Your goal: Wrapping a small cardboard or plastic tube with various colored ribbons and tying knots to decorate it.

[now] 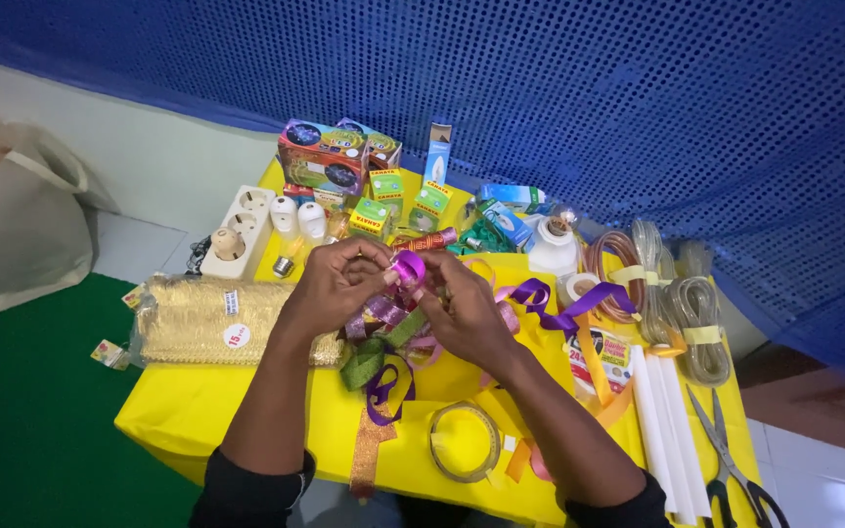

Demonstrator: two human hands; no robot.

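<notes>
we see both forearms reaching forward from dark sleeves pushed up near the elbows, converging so the hands meet at the middle. our left hand (336,284) is curled, knuckles up, fingers bent inward with the fingertips pinched together toward the right hand. our right hand (464,311) sits just beside it, slightly lower, wrist angled inward, thumb and forefinger closed in a pinch facing the left fingertips.

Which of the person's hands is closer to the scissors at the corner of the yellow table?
Right. The right hand works the ribbons at mid-table, on the same side as the scissors; the left hand is farther off, beyond it.
</notes>
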